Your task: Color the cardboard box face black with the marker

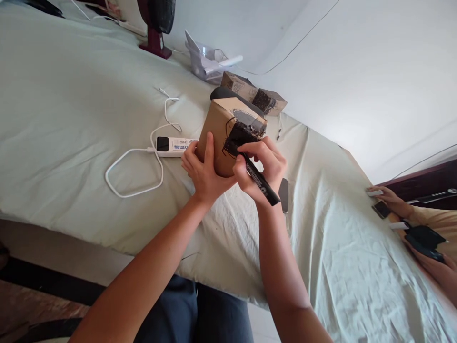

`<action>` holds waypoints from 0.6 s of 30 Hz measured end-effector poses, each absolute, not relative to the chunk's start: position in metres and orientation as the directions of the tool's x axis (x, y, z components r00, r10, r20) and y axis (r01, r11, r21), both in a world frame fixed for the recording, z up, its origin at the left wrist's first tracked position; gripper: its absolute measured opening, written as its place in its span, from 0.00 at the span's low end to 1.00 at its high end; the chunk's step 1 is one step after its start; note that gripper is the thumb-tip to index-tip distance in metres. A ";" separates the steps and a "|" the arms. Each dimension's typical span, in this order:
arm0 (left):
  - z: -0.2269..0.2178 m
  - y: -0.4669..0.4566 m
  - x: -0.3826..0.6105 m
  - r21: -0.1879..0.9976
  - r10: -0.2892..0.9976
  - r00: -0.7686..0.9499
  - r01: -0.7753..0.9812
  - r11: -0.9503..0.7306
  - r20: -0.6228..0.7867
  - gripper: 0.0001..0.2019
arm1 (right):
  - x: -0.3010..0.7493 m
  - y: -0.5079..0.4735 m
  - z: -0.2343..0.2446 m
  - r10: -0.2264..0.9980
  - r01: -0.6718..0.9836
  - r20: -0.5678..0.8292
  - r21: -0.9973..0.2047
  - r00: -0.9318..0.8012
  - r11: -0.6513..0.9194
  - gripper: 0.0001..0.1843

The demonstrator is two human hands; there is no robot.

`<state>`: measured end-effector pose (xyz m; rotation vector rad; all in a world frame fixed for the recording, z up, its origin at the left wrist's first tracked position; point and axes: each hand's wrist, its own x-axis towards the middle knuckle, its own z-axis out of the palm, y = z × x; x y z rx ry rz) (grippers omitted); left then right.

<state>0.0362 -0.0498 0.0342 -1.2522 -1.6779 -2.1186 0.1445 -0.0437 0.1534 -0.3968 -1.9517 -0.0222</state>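
My left hand (205, 166) grips the lower left side of a brown cardboard box (214, 124), its thumb and fingers spread around the corner. The box is tilted, and black ink covers a patch on its right part, with loose dark scribbles round that patch. In my right hand (266, 164) is a black marker pen (262, 181), pinched between thumb and fingers. The pen's writing end points at the blackened patch; its tip is hidden by my fingers. Behind the box shows part of a dark rounded object (221, 92).
Two more scribbled cardboard boxes (237, 85) stand near the wall, beside a clear plastic bin (200, 62). A white power bank (174, 146) with a white cable (134, 195) lies at left. A dark phone (283, 195) is partly behind my right wrist. Another person's hand (391, 200) rests at far right.
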 end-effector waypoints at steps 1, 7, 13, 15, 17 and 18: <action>0.034 -0.049 0.037 0.728 0.350 -0.640 0.578 -0.369 0.684 0.45 | 0.144 -0.043 0.152 0.265 0.305 0.896 -0.156 -0.357 0.939 0.05; 0.037 -0.051 0.038 0.715 0.322 -0.641 0.588 -0.377 0.697 0.45 | 0.142 -0.040 0.148 0.291 0.379 0.876 -0.137 -0.385 0.915 0.04; 0.040 -0.054 0.036 0.721 0.351 -0.630 0.614 -0.321 0.693 0.52 | 0.148 -0.041 0.150 0.278 0.331 0.879 -0.149 -0.388 0.932 0.08; 0.041 -0.056 0.035 0.719 0.381 -0.612 0.627 -0.300 0.693 0.55 | 0.153 -0.041 0.151 0.313 0.354 0.867 -0.173 -0.389 0.919 0.08; 0.042 -0.058 0.034 0.710 0.401 -0.595 0.651 -0.269 0.697 0.58 | 0.158 -0.041 0.153 0.334 0.363 0.864 -0.194 -0.377 0.911 0.08; 0.042 -0.058 0.034 0.705 0.407 -0.589 0.664 -0.248 0.698 0.59 | 0.160 -0.041 0.154 0.341 0.360 0.865 -0.205 -0.368 0.910 0.08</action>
